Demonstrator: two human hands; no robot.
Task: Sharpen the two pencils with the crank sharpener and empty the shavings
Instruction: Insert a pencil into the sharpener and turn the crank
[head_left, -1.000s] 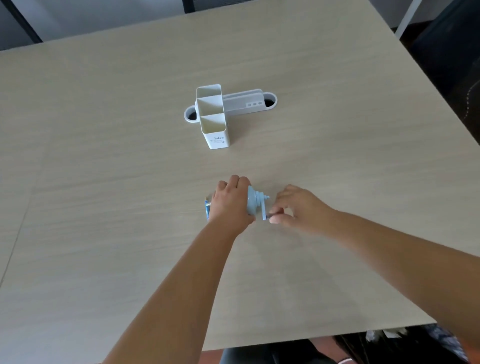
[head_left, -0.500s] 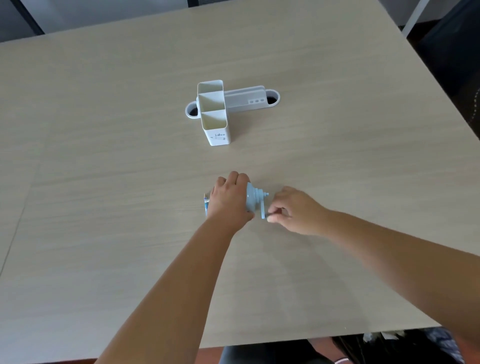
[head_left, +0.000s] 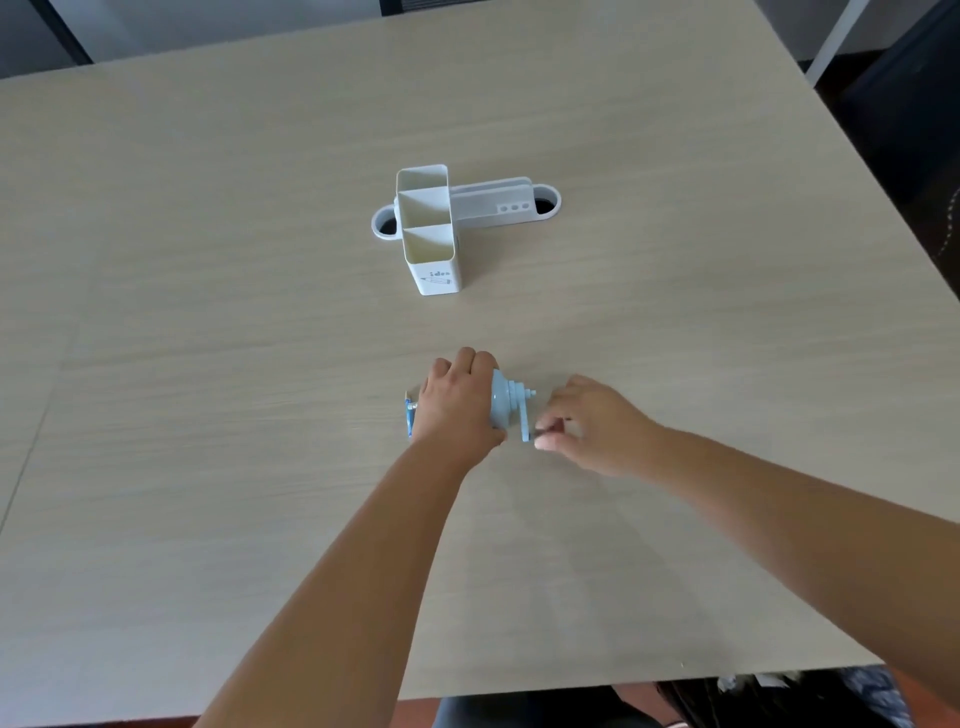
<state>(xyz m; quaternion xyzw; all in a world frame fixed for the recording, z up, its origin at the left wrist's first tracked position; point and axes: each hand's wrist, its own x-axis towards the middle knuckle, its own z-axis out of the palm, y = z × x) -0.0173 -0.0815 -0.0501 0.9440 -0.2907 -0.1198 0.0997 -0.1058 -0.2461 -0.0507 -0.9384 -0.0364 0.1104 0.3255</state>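
Pale wood-grain table (head_left: 208, 260); dark floor beyond its far edge. White organiser (head_left: 428, 234) mid-table. Blue crank sharpener (head_left: 506, 405) near centre, long axis left-right, crank handle (head_left: 524, 423) pointing right. Left hand (head_left: 454, 402) clamped over the body; right hand (head_left: 597, 421) fingertips pinching the handle's end.

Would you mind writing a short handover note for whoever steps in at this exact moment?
Left hand: clamped over the blue sharpener, pinning it to the table.
Right hand: pinching the crank handle, which points toward the person.
White holder: behind the sharpener, compartments look empty.
Pencils: none clearly visible; something blue pokes out left of the left hand.
Done: cannot tell.
Left: finish cranking, confirm both pencils, empty shavings.
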